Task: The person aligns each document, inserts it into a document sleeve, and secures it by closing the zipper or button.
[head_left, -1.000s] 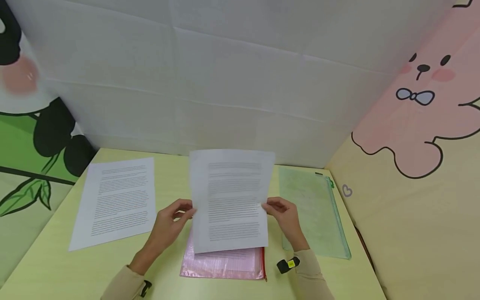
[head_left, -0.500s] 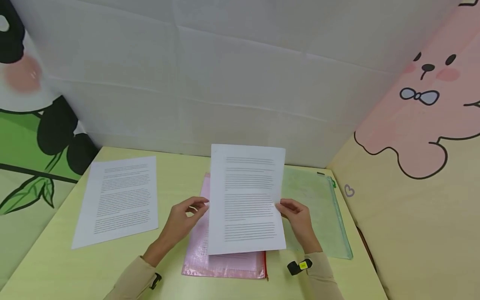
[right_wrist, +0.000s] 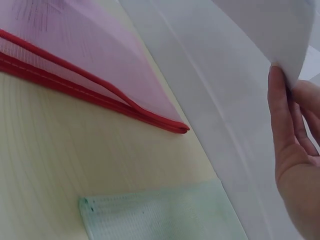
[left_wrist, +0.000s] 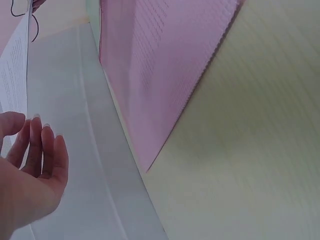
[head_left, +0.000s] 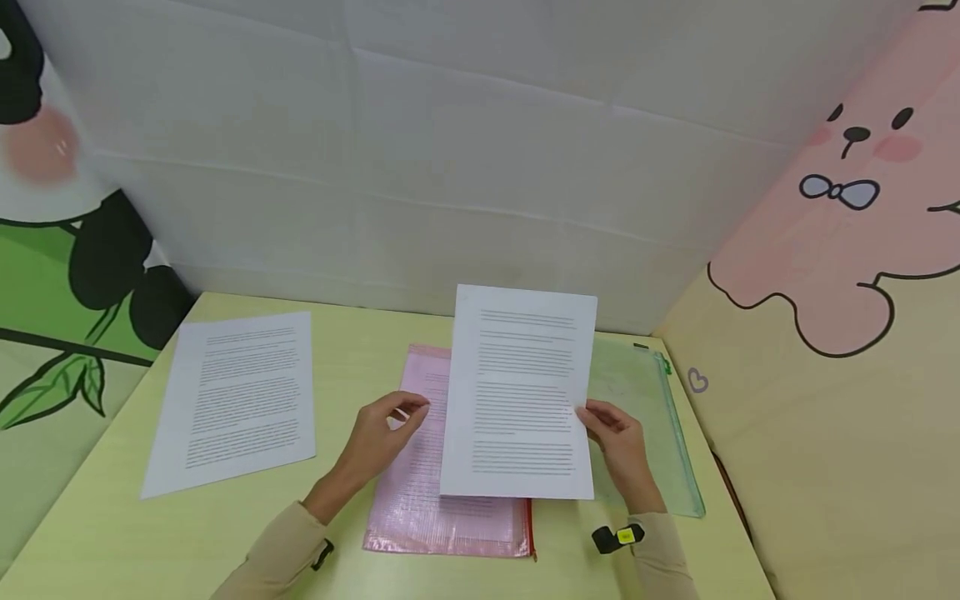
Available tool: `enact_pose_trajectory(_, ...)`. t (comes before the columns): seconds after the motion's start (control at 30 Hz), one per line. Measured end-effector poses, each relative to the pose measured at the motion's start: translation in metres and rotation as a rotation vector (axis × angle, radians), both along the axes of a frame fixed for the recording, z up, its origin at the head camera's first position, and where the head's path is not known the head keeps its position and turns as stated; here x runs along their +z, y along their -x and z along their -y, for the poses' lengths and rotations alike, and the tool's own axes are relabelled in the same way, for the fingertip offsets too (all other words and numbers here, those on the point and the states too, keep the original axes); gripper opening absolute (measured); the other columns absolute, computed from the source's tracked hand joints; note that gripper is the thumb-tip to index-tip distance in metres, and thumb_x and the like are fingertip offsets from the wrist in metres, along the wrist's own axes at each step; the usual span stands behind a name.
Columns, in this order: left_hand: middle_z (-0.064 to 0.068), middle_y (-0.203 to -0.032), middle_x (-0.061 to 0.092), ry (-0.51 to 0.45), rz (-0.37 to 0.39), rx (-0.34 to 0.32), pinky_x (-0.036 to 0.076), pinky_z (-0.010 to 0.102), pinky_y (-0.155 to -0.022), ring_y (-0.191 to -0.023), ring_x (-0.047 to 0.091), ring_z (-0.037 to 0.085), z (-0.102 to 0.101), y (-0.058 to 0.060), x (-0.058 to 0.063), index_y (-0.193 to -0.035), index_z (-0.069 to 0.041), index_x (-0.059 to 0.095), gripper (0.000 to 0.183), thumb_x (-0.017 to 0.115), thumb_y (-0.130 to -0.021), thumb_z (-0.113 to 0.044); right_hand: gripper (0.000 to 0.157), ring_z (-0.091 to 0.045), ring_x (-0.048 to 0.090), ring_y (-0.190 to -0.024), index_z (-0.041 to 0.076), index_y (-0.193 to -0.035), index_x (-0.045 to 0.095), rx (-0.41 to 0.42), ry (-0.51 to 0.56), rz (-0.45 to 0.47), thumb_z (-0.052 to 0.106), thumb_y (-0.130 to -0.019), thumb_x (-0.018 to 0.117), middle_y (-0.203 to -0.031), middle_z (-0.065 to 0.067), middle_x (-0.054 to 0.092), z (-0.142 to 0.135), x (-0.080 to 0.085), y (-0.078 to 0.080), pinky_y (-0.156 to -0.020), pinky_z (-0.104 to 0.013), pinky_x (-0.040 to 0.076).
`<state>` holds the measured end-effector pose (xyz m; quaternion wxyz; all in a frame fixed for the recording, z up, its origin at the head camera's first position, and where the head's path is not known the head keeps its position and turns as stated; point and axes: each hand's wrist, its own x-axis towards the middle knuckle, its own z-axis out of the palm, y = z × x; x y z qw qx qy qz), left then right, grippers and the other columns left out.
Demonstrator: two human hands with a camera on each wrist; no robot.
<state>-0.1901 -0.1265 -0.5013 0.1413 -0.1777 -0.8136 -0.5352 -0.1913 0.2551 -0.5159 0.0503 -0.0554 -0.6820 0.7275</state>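
A printed sheet of paper (head_left: 525,392) is held up above the table, its right edge pinched between the thumb and fingers of my right hand (head_left: 622,454). In the right wrist view that pinch is on the paper's edge. My left hand (head_left: 375,442) hovers over the pink zip folder (head_left: 408,508), fingers loosely bent, with a small gap between its fingertips and the sheet's left edge. Behind the sheet, the pink folder, with printed paper showing through it, is partly hidden. A green zip folder (head_left: 648,433) lies to the right, partly behind the sheet and right hand.
Another printed sheet (head_left: 247,400) lies flat on the left of the pale yellow table (head_left: 330,575). A white wall sheet (head_left: 465,167) closes off the back. Cartoon-printed panels (head_left: 810,400) stand at both sides.
The held sheet has moved right, uncovering more of the pink folder. Both hands have shifted right. My left fingers, at the sheet's edge before, are now apart from it.
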Motion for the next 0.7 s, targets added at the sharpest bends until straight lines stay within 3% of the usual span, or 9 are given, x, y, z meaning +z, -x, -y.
enact_pose_trajectory(0.1,0.001,-0.095,0.074,0.047,-0.041,0.005,0.059,0.040,-0.074,-0.085,0.067,0.016,-0.004,0.001,-0.002,-0.102,-0.004,0.075,0.011,0.075,-0.091,-0.001,0.020,-0.014,0.072,-0.086,-0.006,-0.110,0.072,-0.022,0.010,0.002,0.002,-0.093,0.075,-0.096,-0.003,0.075,-0.006,0.001,-0.002,-0.079,-0.028,0.061)
enact_pose_trajectory(0.27,0.000,-0.092,0.072,0.121,-0.095,0.007,0.058,0.041,-0.070,-0.082,0.064,0.017,-0.013,0.001,-0.005,-0.097,-0.005,0.075,0.012,0.077,-0.088,0.002,0.022,-0.013,0.072,-0.085,-0.008,-0.113,0.071,-0.054,0.004,0.010,0.001,-0.093,0.073,-0.096,-0.001,0.075,-0.018,0.000,-0.007,-0.079,-0.026,0.061)
enact_pose_trajectory(0.7,0.000,-0.088,0.071,0.212,0.007,0.034,0.054,0.032,-0.071,-0.079,0.063,0.020,-0.033,0.003,-0.016,-0.094,-0.004,0.075,0.003,0.073,-0.092,-0.006,0.017,-0.010,0.070,-0.086,0.001,-0.112,0.076,-0.121,0.034,0.053,0.003,-0.095,0.072,-0.097,0.002,0.075,-0.060,-0.003,-0.025,-0.079,-0.022,0.059)
